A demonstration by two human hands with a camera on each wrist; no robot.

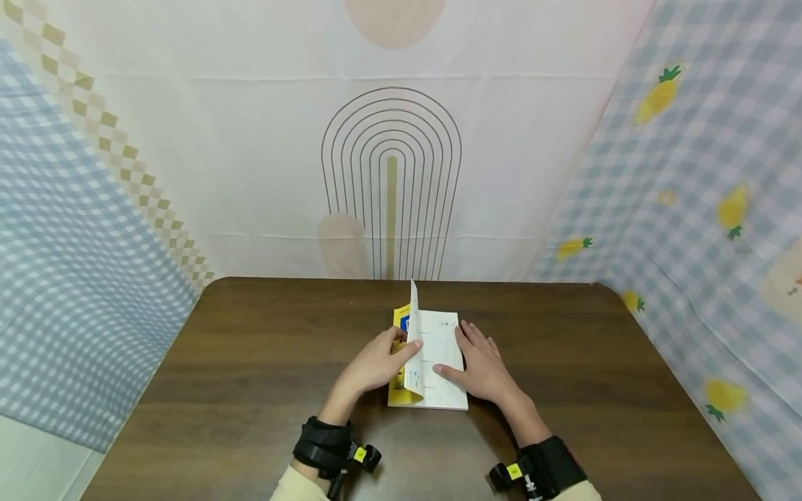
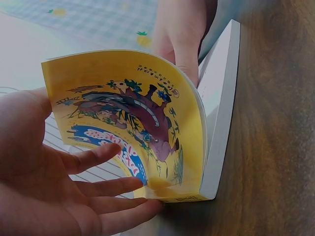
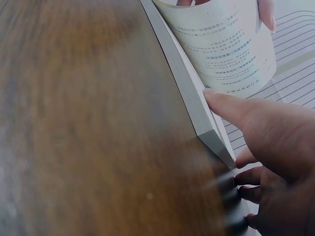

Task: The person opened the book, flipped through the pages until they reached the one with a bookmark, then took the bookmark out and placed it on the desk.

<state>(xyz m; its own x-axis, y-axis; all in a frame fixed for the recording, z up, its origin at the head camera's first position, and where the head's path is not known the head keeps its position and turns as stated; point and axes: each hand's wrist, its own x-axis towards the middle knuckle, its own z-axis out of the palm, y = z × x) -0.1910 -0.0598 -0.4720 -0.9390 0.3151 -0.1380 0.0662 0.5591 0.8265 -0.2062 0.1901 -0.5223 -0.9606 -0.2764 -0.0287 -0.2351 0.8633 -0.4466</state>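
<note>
A thick paperback book [image 1: 441, 358] lies on the table with its front part lifted up. In the left wrist view its curved yellow cover [image 2: 162, 78] shows a printed purple animal and a blue title patch. My left hand [image 1: 381, 360] holds the raised cover and page, thumb on the page side and fingers spread on the yellow side. My right hand [image 1: 479, 365] rests at the book's right edge. Its thumb [image 3: 229, 105] lies on the open page, while the other fingers reach past the edge beside the book. Printed text covers the raised page [image 3: 231, 49].
The book is on a brown wooden table [image 1: 250, 348]. Behind it hangs a white cloth [image 1: 250, 153] with arch lines. Blue checked cloths drape at the left [image 1: 81, 278] and right [image 1: 677, 229]. Each wrist wears a black strap with a small camera.
</note>
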